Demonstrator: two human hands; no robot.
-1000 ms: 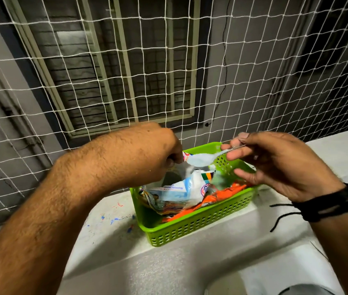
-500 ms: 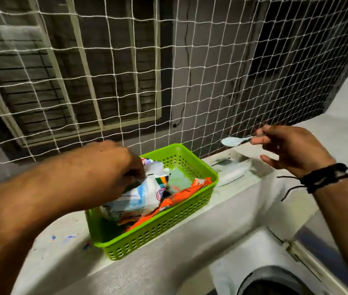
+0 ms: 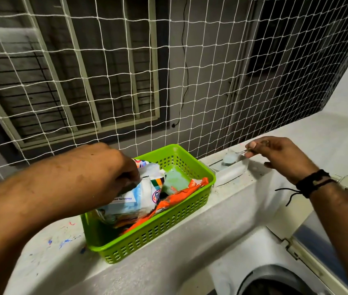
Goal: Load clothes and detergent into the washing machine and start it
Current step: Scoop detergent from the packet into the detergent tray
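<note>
Both hands busy: left hand pinches the detergent packet in the green basket on the ledge; right hand pinches a loaded spoon. Keep it level toward the washing machine below.

Home balcony laundry spot: safety netting, concrete ledge, washing machine, neighbouring barred window.
</note>
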